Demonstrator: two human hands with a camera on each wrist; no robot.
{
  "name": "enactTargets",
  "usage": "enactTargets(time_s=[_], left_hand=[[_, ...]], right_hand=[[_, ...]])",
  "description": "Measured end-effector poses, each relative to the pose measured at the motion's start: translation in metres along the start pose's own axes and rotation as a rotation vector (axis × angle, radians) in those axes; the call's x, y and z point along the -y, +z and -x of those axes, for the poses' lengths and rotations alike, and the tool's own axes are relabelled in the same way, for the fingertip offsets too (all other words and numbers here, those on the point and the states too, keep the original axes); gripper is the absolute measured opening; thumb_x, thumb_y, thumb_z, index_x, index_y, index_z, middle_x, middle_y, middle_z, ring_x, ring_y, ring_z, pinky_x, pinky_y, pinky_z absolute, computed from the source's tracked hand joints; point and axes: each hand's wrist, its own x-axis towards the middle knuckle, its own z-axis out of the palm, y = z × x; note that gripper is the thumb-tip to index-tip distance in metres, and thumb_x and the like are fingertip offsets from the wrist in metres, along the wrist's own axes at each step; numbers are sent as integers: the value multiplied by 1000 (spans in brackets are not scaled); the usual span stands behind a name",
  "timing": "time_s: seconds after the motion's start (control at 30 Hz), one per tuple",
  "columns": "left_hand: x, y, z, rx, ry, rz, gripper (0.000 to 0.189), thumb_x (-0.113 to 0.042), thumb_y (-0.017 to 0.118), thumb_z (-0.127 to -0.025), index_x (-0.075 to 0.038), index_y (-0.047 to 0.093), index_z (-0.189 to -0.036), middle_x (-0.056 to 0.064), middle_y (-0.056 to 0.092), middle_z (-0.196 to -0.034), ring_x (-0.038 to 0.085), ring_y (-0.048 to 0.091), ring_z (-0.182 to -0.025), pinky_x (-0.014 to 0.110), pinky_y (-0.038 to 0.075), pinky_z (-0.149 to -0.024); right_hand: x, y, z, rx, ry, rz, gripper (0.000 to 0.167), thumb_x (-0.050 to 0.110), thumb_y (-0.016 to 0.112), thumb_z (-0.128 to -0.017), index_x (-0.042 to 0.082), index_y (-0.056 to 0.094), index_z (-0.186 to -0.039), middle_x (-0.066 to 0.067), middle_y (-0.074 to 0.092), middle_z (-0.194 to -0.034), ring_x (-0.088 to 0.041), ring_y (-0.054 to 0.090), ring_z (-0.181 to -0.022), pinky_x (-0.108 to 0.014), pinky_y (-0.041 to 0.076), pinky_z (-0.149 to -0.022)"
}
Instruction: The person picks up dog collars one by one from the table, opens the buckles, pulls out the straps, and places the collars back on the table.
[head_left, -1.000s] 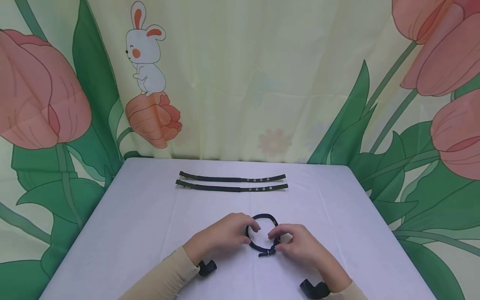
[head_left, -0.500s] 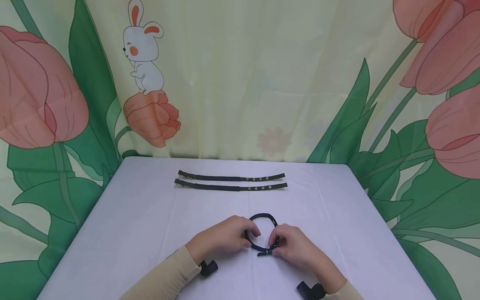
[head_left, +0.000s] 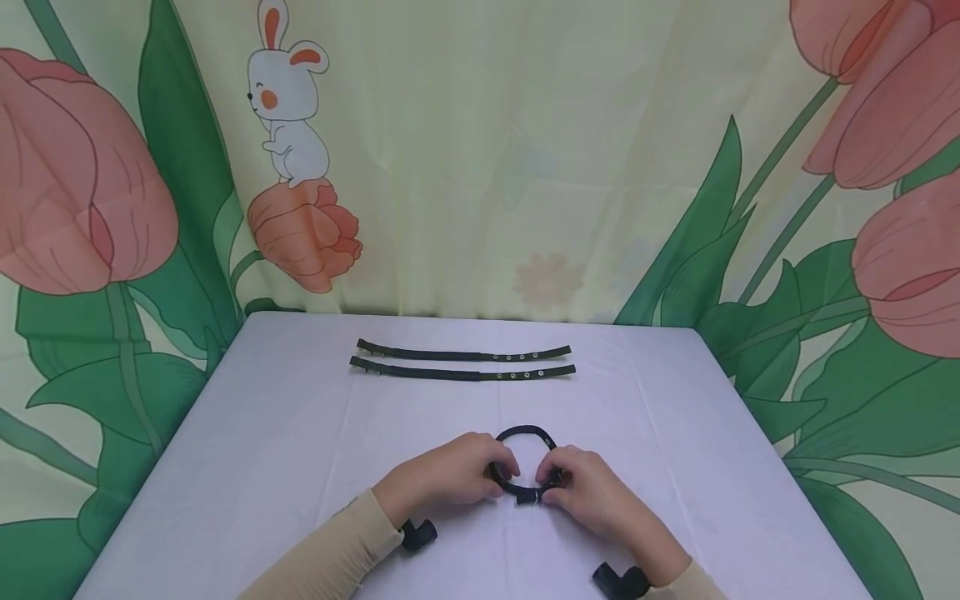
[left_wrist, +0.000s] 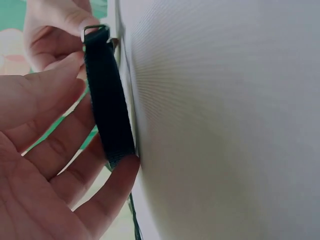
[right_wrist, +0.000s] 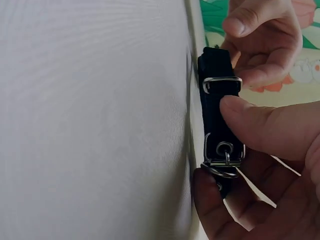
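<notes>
A black strap collar, buckled into a ring, stands on edge on the white table in front of me. My left hand curls round its left side, fingers inside the ring and thumb outside. On the opposite side, my right hand pinches the strap beside the buckle. Close up in the right wrist view, the thumb presses the band between a metal keeper loop and the metal buckle, whose prong goes through an eyelet. The left wrist view shows the broad dark band against the left fingers.
Two more dark collars, a rear one and a nearer one, lie straight and parallel farther back on the white-covered table, eyelets to the right. Behind it hangs a curtain printed with tulips and a rabbit.
My right fingers have come in from apart and taken hold of the strap by the buckle. The ring's front has tipped up, so the loose tail shows its broad face. My left hand has barely moved.
</notes>
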Motion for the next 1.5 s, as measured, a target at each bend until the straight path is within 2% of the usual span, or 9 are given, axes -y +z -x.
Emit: enactTargets(time_s=[0.2,0.4,0.6,0.77,0.93,1.13,1.5], left_hand=[[2,-2,1,-46,1,9,24,-8,83,-91,-20,80,-112,-15,76,-103,-1,63,-97,22,54,-95],[2,-5,2,-92,2,32,23,-6,84,-91,-20,79,-109,-14,74,-101,-1,62,-94,21,54,-90],[1,-6,3,-163,19,53,26,-1,85,-88,-19,78,-105,-10,74,-99,2,62,-94,23,54,-90],[0,-9,4,-218,32,64,28,4,83,-87,-17,76,-104,-8,73,-97,3,62,-93,24,54,-90],[1,-10,5,-248,63,50,32,8,80,-85,-17,75,-105,-6,73,-99,5,62,-93,24,55,-90],[2,-11,6,-276,52,86,31,8,79,-87,-17,75,-104,-6,74,-99,5,64,-92,27,56,-90],[2,-12,12,-394,109,56,32,6,82,-88,-16,75,-110,-4,75,-105,7,68,-99,33,57,-96]], right_hand=[[-1,-2,-5,-35,14,-43,30,6,88,-85,30,72,-95,14,69,-97,-6,61,-91,-27,52,-83],[3,-4,-10,-44,34,-131,26,3,85,-88,24,73,-97,9,72,-100,-7,64,-91,-24,57,-81],[7,-6,-11,-75,14,-229,25,-3,81,-89,19,73,-99,1,74,-102,-6,68,-84,-23,60,-78],[8,-8,-12,-106,-12,-261,22,-2,81,-90,16,74,-101,0,75,-99,-5,67,-87,-25,61,-78],[10,-8,-14,-107,11,-279,20,0,81,-91,15,74,-102,2,75,-98,-6,67,-90,-25,61,-79],[14,-9,-14,-120,47,-299,19,2,81,-92,17,74,-102,2,75,-97,-10,67,-87,-24,59,-76],[21,-11,-19,-175,132,-381,19,2,81,-93,15,74,-104,-3,75,-100,-17,67,-82,-25,57,-74]])
